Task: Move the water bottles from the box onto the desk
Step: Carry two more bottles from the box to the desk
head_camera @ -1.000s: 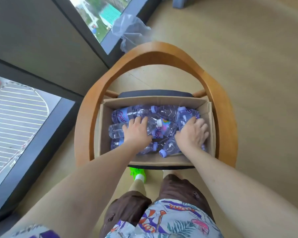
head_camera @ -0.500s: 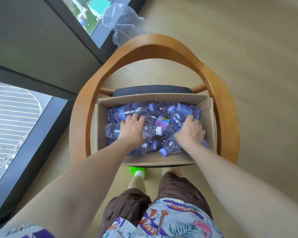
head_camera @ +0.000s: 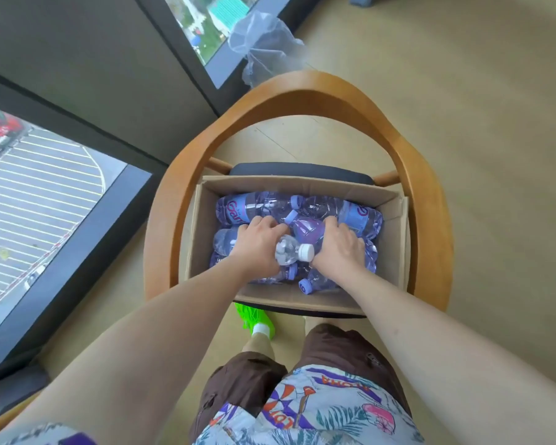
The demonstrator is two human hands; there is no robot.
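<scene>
Room: pale wood-look floor, with dark-framed floor-level windows along the left looking down on a striped car park.
Chair: a curved wooden armchair with a dark seat pad stands in front of the person; a crumpled clear plastic bag lies on the floor beyond it, by the window.
Box: an open cardboard box sits on the chair seat, flaps up.
Water bottles: clear bottles with purple caps and purple-blue labels lie on their sides in a jumble filling the box; one at the back left shows its label plainly.
White-capped bottle: one clear bottle with a white cap lies across the middle of the pile, cap pointing right.
Left hand: the left hand is down in the box, fingers curled round the body of the white-capped bottle.
Right hand: the right hand is beside it, fingers curled over a purple bottle on top of the pile, the wrist just beside the white cap.
Person: brown shorts, a patterned shirt and a bright green shoe show below the box.
</scene>
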